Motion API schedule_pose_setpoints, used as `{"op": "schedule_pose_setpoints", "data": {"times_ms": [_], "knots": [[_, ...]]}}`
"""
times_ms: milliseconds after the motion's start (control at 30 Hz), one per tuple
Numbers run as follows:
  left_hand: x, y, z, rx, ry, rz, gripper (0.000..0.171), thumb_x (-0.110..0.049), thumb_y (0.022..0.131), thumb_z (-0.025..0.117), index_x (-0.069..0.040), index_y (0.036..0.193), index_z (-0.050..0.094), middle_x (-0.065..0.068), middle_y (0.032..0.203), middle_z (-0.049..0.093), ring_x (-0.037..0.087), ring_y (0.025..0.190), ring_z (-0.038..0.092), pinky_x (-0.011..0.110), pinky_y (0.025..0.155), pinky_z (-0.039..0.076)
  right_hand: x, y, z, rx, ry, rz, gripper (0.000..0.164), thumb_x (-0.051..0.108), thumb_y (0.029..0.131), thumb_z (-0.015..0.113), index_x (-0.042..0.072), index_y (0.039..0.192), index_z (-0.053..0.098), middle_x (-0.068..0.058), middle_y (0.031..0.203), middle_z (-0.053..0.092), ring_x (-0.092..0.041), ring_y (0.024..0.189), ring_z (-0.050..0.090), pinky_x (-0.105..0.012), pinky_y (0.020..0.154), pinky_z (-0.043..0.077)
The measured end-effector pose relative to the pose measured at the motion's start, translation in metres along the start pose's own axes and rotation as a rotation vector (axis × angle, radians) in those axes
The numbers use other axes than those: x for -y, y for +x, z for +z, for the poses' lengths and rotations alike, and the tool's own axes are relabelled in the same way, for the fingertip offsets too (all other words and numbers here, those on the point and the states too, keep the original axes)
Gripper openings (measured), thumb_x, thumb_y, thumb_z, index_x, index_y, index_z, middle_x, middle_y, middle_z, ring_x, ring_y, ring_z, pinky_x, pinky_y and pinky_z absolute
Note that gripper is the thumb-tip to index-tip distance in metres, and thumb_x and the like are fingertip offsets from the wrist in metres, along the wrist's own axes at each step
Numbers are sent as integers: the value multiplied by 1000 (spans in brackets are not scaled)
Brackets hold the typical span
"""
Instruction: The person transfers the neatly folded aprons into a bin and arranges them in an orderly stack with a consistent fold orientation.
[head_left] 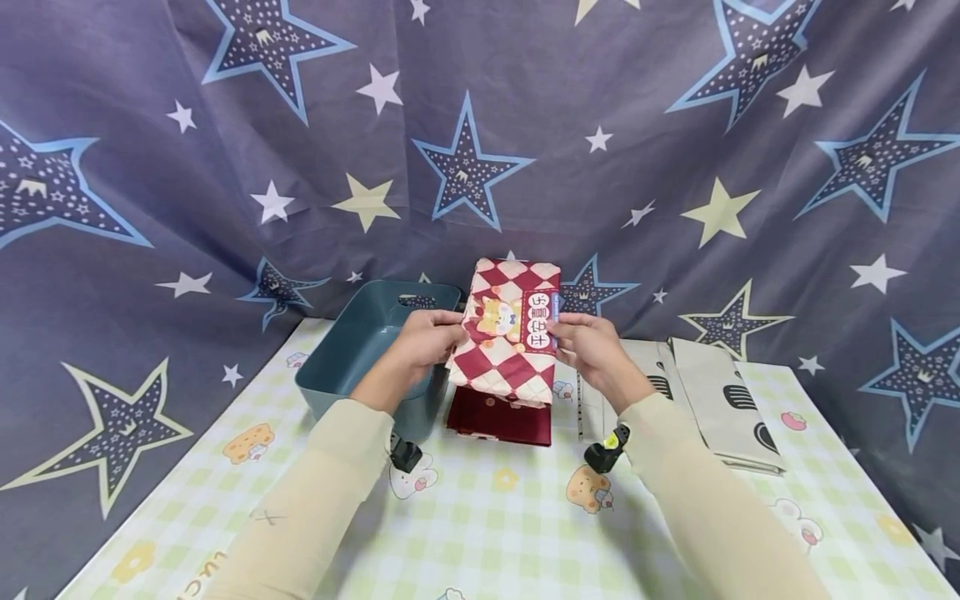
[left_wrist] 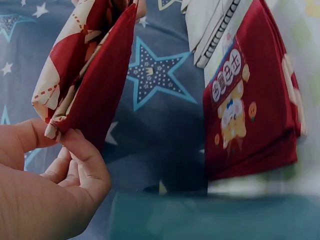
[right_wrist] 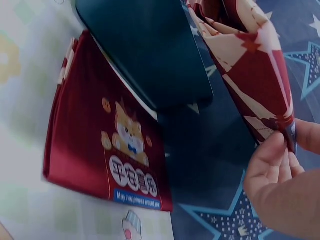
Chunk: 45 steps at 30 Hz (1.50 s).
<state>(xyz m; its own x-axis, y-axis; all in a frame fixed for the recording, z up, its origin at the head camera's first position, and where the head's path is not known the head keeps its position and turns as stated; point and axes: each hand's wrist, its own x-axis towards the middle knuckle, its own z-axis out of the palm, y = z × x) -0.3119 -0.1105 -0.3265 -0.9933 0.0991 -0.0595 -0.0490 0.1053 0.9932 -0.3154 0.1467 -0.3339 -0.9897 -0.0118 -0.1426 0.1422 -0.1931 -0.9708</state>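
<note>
A folded red-and-cream checked cloth (head_left: 501,367) with a cartoon animal and characters printed on it is held up off the table. My left hand (head_left: 429,340) pinches its left edge between thumb and fingers, and my right hand (head_left: 596,346) pinches the right edge. In both wrist views the folded layers of this cloth are seen from the side. Below it, a dark red folded cloth (right_wrist: 95,145) with a similar print lies flat on the table, partly hidden in the head view. Neither hand touches that one.
A blue-green plastic bin (head_left: 318,375) stands just left of the cloths, close to my left forearm. At the right lie folded pale cloths (head_left: 712,392) with black shapes. The table has a green checked cover (head_left: 480,533), and a star-patterned curtain (head_left: 525,67) hangs behind.
</note>
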Motion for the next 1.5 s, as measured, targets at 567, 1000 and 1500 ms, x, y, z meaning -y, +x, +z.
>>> {"op": "schedule_pose_setpoints", "data": {"times_ms": [567, 1000, 1500], "knots": [[-7, -7, -45, 17, 97, -49, 45, -7, 96, 63, 2, 139, 56, 18, 132, 61, 21, 96, 66, 26, 74, 59, -5, -5, 45, -18, 53, -3, 28, 6, 97, 69, 1, 123, 61, -6, 101, 68, -12, 77, 65, -22, 65, 54], [0, -7, -83, 37, 139, -34, 47, -8, 96, 61, 3, 142, 53, 20, 132, 59, 15, 87, 65, 22, 68, 55, -14, -7, 81, 1, 70, -46, 32, 6, 98, 68, -4, 127, 59, -12, 105, 69, -14, 78, 69, -25, 68, 57], [2, -10, -129, 38, 217, -21, 50, -11, 99, 62, 5, 144, 50, 15, 122, 64, 12, 86, 67, 26, 74, 59, -16, -8, 115, 199, 230, 14, 37, 9, 105, 50, -6, 139, 52, -21, 132, 62, -26, 107, 65, -44, 106, 49]]}}
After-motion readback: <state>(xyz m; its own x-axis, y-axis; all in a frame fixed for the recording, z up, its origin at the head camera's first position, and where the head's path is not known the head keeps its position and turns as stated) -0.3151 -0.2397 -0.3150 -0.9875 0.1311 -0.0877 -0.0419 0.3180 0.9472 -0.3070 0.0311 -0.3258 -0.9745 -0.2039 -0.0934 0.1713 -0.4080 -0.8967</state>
